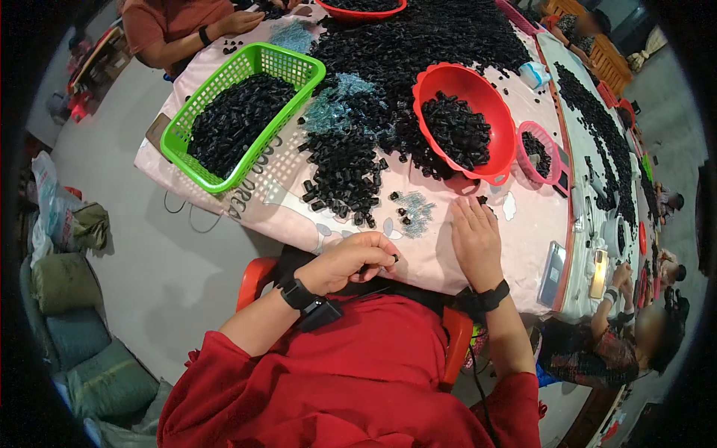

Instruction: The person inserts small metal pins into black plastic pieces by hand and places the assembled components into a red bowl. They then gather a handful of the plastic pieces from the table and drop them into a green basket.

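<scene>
The left hand (351, 261) is curled at the near edge of the table (299, 224), its fingers pinched around 1 small black piece (393, 258) held just above the pink patterned cloth. The right hand (475, 243) lies flat on the cloth beside it, palm down with the fingers stretched out and loose, gripping nothing; its fingertips reach toward the rim of a red bowl (448, 78) that holds a heap of the same black pieces. Between the 2 hands and a little farther in sits a small clump of thin silver bits (415, 207), with a few loose black pieces scattered near it. A big pile of black pieces (351, 160) spreads across the middle of the table beyond that. To the left stands a green basket (287, 63), also filled with black pieces, and to the right of the red bowl a smaller pink bowl (539, 175) holds a few more. Each wrist wears a dark band, and the sleeves are red. At the far left corner another person's hand (237, 24) rests on the table, and a second co-worker sits at the lower right.
</scene>
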`<act>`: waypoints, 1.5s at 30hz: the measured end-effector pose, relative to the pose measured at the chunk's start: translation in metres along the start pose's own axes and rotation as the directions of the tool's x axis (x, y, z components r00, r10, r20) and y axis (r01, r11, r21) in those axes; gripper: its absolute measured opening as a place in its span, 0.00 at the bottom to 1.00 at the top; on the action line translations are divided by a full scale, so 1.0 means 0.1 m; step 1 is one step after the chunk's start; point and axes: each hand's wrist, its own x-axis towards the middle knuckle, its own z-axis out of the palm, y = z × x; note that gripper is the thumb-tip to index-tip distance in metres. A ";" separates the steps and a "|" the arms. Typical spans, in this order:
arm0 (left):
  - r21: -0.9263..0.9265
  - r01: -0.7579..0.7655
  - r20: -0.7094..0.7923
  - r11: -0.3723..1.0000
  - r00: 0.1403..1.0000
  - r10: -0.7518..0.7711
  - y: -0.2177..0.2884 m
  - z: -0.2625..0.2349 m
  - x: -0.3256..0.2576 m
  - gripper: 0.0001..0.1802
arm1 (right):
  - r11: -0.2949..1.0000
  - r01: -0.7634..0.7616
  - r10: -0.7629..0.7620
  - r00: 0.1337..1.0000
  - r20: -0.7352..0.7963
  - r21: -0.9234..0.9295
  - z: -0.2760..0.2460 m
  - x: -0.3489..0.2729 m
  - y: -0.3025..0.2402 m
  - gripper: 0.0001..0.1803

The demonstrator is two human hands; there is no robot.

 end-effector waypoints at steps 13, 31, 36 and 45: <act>0.005 -0.005 0.031 1.000 1.000 0.005 0.00 -0.01 -0.02 0.12 | 0.991 -0.114 0.116 0.993 -0.020 0.072 -0.22 0.11 -0.22 0.20; 0.123 -0.045 0.143 0.991 0.989 0.027 0.10 0.02 -0.07 0.15 | 0.970 -0.034 0.004 0.992 0.127 0.242 -0.30 0.17 -0.51 0.26; 0.110 -0.039 0.146 0.993 0.989 0.023 0.14 0.04 -0.08 0.14 | 0.978 -0.008 -0.011 0.996 0.091 0.206 -0.15 0.25 -0.49 0.23; 0.147 -0.010 0.125 0.989 0.992 -0.009 0.07 -0.01 -0.03 0.15 | 0.954 -0.097 0.068 0.991 0.111 0.283 -0.28 0.06 -0.55 0.20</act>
